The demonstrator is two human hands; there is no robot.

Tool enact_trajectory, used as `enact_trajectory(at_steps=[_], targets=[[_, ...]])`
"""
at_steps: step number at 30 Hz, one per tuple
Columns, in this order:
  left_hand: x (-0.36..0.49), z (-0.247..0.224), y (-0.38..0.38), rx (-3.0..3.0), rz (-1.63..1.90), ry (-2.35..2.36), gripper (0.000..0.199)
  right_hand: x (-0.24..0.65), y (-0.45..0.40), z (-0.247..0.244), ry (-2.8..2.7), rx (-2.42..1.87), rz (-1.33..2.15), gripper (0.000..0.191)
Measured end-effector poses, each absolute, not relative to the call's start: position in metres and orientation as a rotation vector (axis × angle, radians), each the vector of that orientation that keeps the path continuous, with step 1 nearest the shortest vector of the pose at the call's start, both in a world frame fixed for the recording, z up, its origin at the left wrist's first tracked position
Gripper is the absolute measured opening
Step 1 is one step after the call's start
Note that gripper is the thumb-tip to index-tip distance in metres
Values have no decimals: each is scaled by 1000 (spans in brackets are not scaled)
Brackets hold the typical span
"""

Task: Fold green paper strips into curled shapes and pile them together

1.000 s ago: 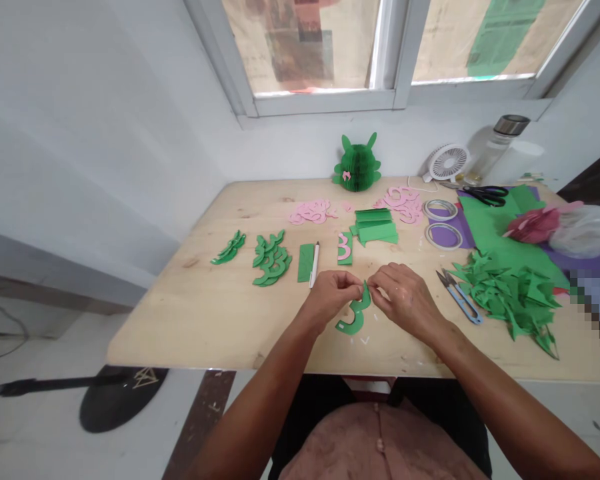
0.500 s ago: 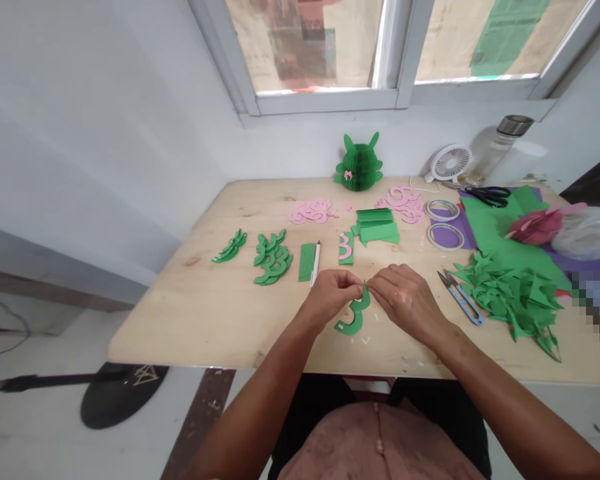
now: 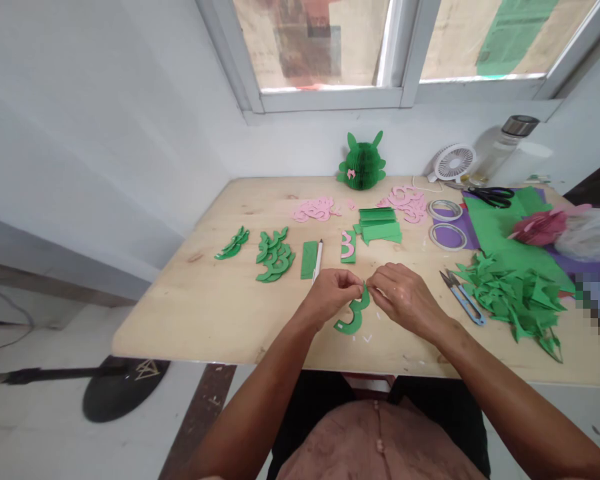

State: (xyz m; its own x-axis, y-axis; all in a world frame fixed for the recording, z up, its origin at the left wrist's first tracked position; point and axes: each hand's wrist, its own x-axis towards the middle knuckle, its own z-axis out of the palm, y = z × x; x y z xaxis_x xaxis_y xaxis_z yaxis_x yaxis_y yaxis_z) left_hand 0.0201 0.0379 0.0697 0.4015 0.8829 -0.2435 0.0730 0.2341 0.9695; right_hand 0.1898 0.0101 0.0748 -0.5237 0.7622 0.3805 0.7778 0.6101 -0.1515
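A green scalloped paper cutout lies at the front middle of the table, with a small white strip at its lower left end. My left hand pinches the cutout's upper tip between thumb and fingers. Right beside it, my right hand has its fingertips closed at the same tip; whatever they grip is too small to make out. Small white scraps lie just below the cutout. Beyond my left hand are a white pen, a green paper rectangle and a green piece with a pink scalloped shape.
Green cutouts are piled to the left, pink cutouts farther back. On the right are blue thread snips, green scraps, tape rolls and black scissors. A green paper figure stands by the wall.
Both hands stay almost in place at the cutout's upper tip, with only slight finger movement. The whole view has shifted a little.
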Motion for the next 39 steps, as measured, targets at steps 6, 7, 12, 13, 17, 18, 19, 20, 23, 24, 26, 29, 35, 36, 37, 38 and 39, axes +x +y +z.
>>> enact_trajectory(at_steps=[6, 7, 12, 13, 17, 18, 19, 20, 23, 24, 26, 29, 35, 36, 37, 38, 39], targets=[[18, 69, 38, 1237, 701, 999, 5, 191, 12, 77, -2429, -1200, 44, 20], [18, 69, 38, 1236, 702, 997, 6, 191, 12, 77, -2422, -1196, 50, 20], [17, 70, 38, 1237, 698, 1005, 5, 191, 11, 76, -2413, -1192, 33, 21], [17, 70, 38, 1234, 697, 1006, 5, 192, 11, 76, -2419, -1191, 23, 21], [18, 70, 39, 1228, 702, 1015, 5, 192, 10, 76, -2426, -1206, -13, 22], [18, 70, 39, 1233, 704, 1019, 5, 192, 10, 76, -2427, -1209, -18, 22], [18, 71, 39, 1238, 705, 1024, 5, 192, 10, 76, -2430, -1210, -23, 22], [18, 71, 39, 1244, 705, 1028, 5, 192, 11, 77, -2436, -1207, -24, 22], [19, 71, 39, 1259, 699, 1038, 5, 191, 12, 77, -2448, -1194, -22, 21], [19, 70, 39, 1264, 696, 1038, 5, 191, 12, 77, -2444, -1194, -19, 21], [19, 70, 39, 1272, 692, 1035, 5, 190, 13, 76, -2432, -1197, -4, 20], [18, 69, 39, 1271, 690, 1023, 4, 190, 13, 75, -2428, -1196, 27, 19], [17, 69, 40, 1270, 669, 1012, 5, 191, 15, 74, -2438, -1195, 50, 18], [17, 69, 40, 1268, 667, 1013, 5, 191, 15, 74, -2439, -1194, 54, 18], [17, 70, 39, 1265, 665, 1012, 4, 191, 15, 74, -2439, -1191, 63, 17], [17, 70, 39, 1261, 661, 1010, 4, 191, 15, 73, -2436, -1188, 80, 17], [17, 70, 39, 1256, 657, 1006, 4, 192, 16, 73, -2429, -1185, 105, 16]])
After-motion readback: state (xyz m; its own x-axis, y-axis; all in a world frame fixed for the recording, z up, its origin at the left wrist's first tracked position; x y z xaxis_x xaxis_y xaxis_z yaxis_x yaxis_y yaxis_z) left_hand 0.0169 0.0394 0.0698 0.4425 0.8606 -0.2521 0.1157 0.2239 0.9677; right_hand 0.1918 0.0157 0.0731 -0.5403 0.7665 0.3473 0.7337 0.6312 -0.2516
